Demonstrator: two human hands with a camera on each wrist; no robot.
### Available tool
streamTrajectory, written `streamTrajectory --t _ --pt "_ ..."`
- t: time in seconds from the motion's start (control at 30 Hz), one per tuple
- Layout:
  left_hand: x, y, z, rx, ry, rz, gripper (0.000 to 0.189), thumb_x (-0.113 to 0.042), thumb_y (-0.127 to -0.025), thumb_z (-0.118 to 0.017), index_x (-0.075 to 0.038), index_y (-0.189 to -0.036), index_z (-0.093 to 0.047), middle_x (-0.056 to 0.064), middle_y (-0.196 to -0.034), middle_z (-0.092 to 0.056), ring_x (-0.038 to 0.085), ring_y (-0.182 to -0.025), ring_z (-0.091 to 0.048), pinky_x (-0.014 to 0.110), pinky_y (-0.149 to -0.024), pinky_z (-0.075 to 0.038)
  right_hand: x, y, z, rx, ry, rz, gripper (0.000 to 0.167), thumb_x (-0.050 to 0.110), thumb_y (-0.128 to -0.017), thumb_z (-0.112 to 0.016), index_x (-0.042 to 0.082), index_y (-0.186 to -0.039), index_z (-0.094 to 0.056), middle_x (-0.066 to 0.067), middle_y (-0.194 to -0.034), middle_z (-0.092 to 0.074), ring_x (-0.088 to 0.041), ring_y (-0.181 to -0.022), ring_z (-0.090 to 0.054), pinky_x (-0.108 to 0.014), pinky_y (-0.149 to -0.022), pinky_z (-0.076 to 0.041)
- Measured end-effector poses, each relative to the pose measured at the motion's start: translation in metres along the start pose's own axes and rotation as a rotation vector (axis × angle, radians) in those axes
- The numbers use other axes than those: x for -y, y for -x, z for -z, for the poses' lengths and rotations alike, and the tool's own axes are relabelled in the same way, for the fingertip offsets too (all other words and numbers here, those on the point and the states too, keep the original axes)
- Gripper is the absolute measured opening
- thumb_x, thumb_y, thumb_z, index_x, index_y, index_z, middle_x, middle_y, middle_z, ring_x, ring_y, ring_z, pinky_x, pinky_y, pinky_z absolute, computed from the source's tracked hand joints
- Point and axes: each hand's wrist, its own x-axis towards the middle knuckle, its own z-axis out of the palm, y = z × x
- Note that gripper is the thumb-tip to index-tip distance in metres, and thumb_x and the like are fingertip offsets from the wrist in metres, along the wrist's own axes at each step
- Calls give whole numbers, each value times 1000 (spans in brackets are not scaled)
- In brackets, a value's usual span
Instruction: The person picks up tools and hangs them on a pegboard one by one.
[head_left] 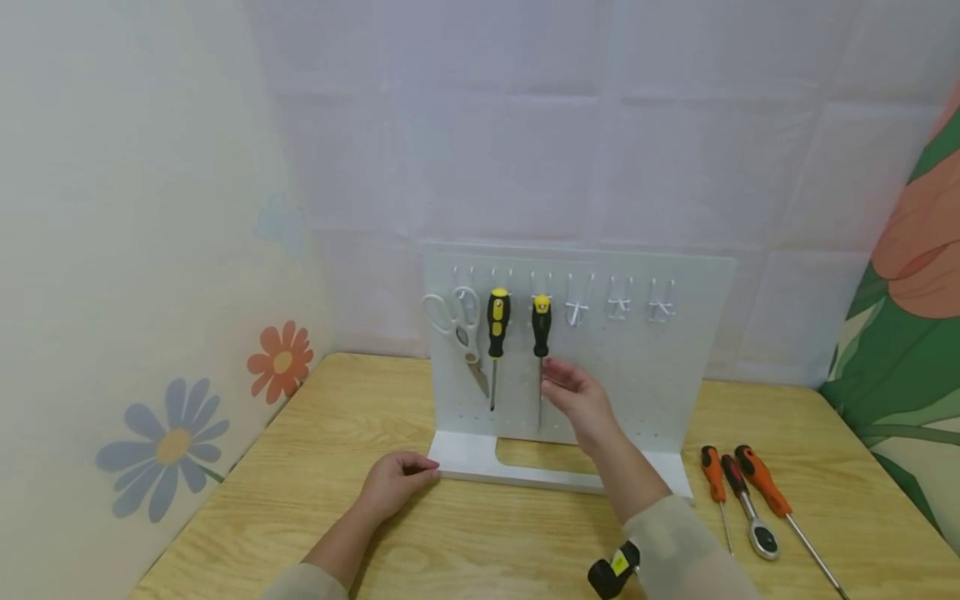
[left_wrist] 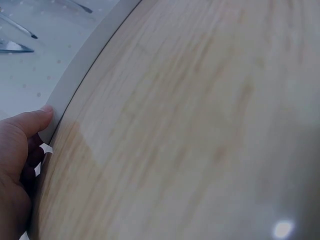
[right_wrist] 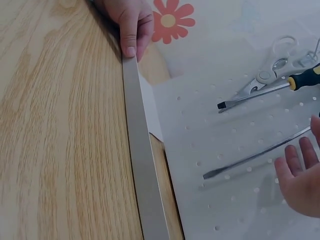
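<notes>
A white pegboard stand [head_left: 637, 375] stands upright on the table. My left hand [head_left: 396, 483] pinches the left front corner of its base; in the left wrist view the thumb [left_wrist: 37, 120] lies on top of the rim with the fingers below. From the hooks hang white-handled scissors [head_left: 462, 329], a black and yellow screwdriver [head_left: 497, 325] and, to their right, a second screwdriver [head_left: 541, 329] with a yellow cap. Beside that one's shaft [right_wrist: 250, 157] is my right hand [head_left: 583, 404], its fingers loosely extended and holding nothing.
Three more wire hooks [head_left: 619, 300] line the board's right half. Two orange-handled screwdrivers [head_left: 763, 479] flank a ratchet wrench [head_left: 761, 533] on the table at right. A black tool with a yellow label [head_left: 617, 571] lies in front, partly behind the right sleeve. Walls border the table.
</notes>
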Motion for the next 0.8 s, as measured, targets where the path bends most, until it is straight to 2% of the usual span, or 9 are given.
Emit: streamTrajectory --t 0.1,0.2,0.3,0.53,0.8 --pt "1 0 0 5 8 7 8 -14 -82 -78 -10 -88 -77 1 -94 -73 10 -87 -60 27 -79 -47 1 2 6 9 16 -8 42 -4 -92 -59 -8 -133 -51 -18 -125 -63 -3 -96 -61 -24 -93 -51" --pt "2 0 -1 4 2 4 8 -14 -82 -78 -10 -88 -77 1 -95 -73 10 -87 -61 29 -80 -48 3 6 14 18 23 -14 44 -2 -92 -60 -9 -134 -50 -4 -110 -66 -2 -91 -62 -22 -87 -52" --pt "2 1 0 2 -6 7 8 -15 -82 -78 -10 -89 -77 1 -95 -73 10 -88 -61 30 -82 -48 5 9 21 28 25 -20 45 0 -92 -61 -9 -135 -48 5 -103 -65 -1 -89 -63 -18 -83 -52" --pt "2 0 0 0 -14 10 8 -15 -82 -78 -10 -89 -76 1 -95 -73 10 -89 -61 30 -83 -47 6 17 43 45 57 -7 49 0 -91 -63 -11 -136 -46 4 -105 -65 -2 -95 -63 -19 -83 -52" --pt "2 -2 -1 -5 -17 2 8 -15 -82 -78 -10 -89 -76 2 -96 -73 11 -90 -61 30 -84 -47 9 30 72 31 146 -3 50 4 -94 -62 -10 -138 -44 -6 -116 -64 0 -96 -63 -17 -85 -51"
